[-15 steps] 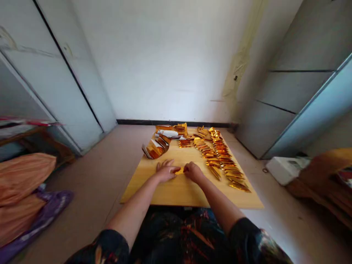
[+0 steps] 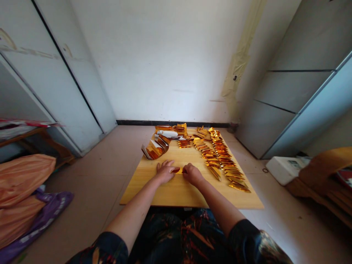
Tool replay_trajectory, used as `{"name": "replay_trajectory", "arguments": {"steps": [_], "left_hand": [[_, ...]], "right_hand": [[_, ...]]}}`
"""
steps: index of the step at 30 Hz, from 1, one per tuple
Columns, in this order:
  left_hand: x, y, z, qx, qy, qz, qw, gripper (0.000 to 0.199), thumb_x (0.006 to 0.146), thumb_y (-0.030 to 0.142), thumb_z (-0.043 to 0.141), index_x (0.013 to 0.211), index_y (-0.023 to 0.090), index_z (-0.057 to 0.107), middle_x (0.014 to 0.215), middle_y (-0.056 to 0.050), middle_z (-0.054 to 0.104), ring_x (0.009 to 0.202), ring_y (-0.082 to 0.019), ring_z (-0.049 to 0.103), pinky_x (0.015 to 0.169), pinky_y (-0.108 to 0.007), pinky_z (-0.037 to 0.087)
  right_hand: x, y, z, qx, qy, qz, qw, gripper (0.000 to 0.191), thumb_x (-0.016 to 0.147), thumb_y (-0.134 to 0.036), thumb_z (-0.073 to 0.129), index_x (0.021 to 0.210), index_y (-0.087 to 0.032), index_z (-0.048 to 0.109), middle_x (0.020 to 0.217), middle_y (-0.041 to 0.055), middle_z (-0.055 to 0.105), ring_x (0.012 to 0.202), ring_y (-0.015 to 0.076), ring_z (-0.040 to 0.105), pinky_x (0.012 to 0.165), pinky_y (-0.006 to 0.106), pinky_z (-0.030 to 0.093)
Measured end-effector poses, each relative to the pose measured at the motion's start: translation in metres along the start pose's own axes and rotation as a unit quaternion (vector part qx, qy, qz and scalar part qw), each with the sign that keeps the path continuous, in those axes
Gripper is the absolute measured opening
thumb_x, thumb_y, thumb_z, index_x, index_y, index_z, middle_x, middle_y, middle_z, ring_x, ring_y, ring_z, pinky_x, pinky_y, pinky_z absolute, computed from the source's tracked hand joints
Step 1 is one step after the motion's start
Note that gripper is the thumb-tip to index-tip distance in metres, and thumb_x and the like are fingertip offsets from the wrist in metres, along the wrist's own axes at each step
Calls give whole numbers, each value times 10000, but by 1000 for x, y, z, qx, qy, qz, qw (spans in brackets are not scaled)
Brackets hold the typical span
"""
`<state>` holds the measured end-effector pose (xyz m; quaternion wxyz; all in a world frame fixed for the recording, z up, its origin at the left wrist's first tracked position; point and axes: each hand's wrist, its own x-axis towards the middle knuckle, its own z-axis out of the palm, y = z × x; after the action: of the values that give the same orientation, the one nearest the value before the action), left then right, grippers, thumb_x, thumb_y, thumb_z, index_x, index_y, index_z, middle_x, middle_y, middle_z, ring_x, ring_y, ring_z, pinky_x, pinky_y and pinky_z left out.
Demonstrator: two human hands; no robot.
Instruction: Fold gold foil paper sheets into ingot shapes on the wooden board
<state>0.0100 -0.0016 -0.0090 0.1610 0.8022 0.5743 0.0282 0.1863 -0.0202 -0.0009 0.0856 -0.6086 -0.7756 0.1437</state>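
White wall (image 2: 165, 62) at rear, marked by faint lines; a yellowish taped strip (image 2: 239, 60) runs down its right side. Black skirting (image 2: 140, 123) along its base. Pale cabinet (image 2: 52, 77) at left; grey refrigerator (image 2: 288, 84) at right. White box (image 2: 280, 171) on the floor (image 2: 96, 172), beside wooden furniture (image 2: 321, 176). Orange cloth-like material (image 2: 24, 179) lies over a purple bag (image 2: 51, 220), lower left.

On the tabletop (image 2: 165, 196), with twelve o'clock at the wall (image 2: 165, 80), folded pieces (image 2: 224, 156) lie in rows from one round to four, a sheet bundle (image 2: 162, 146) at ten, a stack (image 2: 180, 129) at eleven. Near six, a small piece (image 2: 179, 171) sits between the left hand (image 2: 165, 172) and right hand (image 2: 193, 174). Beyond the table, a box (image 2: 282, 170) stands at three.
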Motion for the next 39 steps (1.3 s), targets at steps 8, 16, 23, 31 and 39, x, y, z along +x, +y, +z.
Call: {"name": "replay_trajectory", "arguments": {"steps": [8,16,23,31,39], "left_hand": [[-2,8,-3,45,98,135,985,261,839,201,495,954,292,711,1102,-62,608,1069,-226,479,885,-374,386],[11,4,-2,36,66,195,978,254,809,118,483,877,188,717,837,-63,615,847,-178,545,754,-274,411],[5,8,0,96,97,213,967,209,846,165,489,878,173,696,814,-64,612,830,-189,546,761,-301,423],[-3,5,14,134,166,228,950,220,911,198,431,1018,179,622,865,-63,579,890,-186,513,796,-309,453],[0,8,14,102,144,148,973,234,901,159,407,924,180,639,920,-61,575,940,-185,484,859,-301,423]], "right_hand": [[-3,-4,-3,-31,-9,0,999,252,871,-192,440,985,-188,665,1016,71,619,849,137,614,697,203,404],[-4,-4,-6,-36,-6,-8,999,264,877,-185,429,962,-185,679,1008,70,627,841,135,618,703,199,404],[-5,-2,-5,-16,4,-16,1000,254,850,-165,448,947,-180,683,975,66,633,844,132,607,713,197,397],[-6,-3,-5,-25,6,-9,1000,253,861,-188,441,958,-179,674,984,70,631,837,133,605,705,203,395],[-11,-12,-5,-72,20,20,997,205,886,-268,451,987,-196,614,992,62,615,814,143,618,647,218,399]]}}
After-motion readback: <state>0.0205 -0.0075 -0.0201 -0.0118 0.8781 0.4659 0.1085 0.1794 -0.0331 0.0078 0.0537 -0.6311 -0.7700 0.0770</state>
